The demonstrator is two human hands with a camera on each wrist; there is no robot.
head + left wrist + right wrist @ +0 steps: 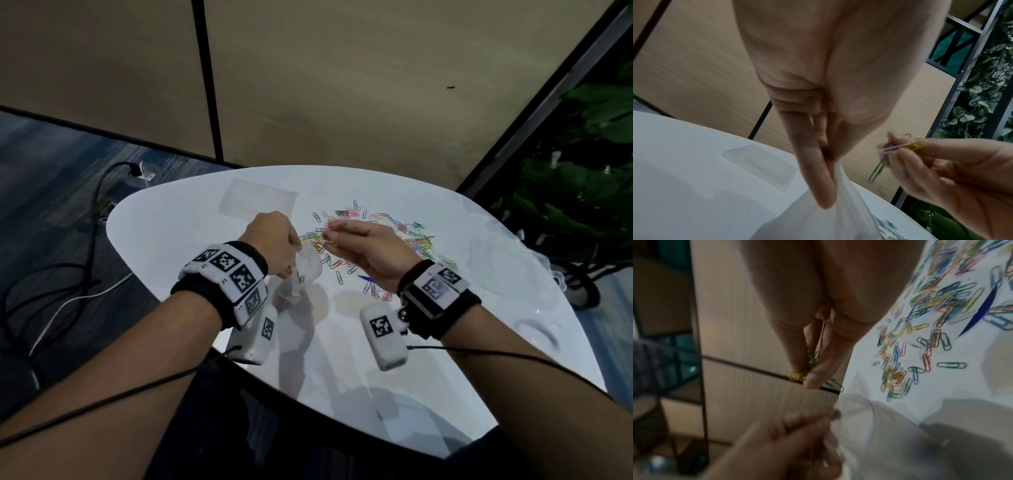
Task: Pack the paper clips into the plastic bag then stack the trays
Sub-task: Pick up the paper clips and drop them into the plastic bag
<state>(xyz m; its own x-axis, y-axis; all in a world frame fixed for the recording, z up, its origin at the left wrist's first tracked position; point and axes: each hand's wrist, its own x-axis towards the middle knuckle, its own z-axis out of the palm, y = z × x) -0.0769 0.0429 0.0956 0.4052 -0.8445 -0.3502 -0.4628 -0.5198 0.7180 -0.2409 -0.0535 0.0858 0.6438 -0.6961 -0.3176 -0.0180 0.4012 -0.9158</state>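
Note:
My left hand pinches the rim of a clear plastic bag and holds it up just above the white table. The wrist view shows its fingers closed on the bag top. To the right and slightly higher, my right hand pinches a small bunch of paper clips, yellow and green among them. Several coloured paper clips lie scattered on the table beyond and beneath the right hand. A clear tray lies flat at the far left.
More clear plastic pieces sit near the table's right edge. A dark blue sliver lies among the clips. Beige wall panels stand behind the table, plants at the right, cables on the floor at the left.

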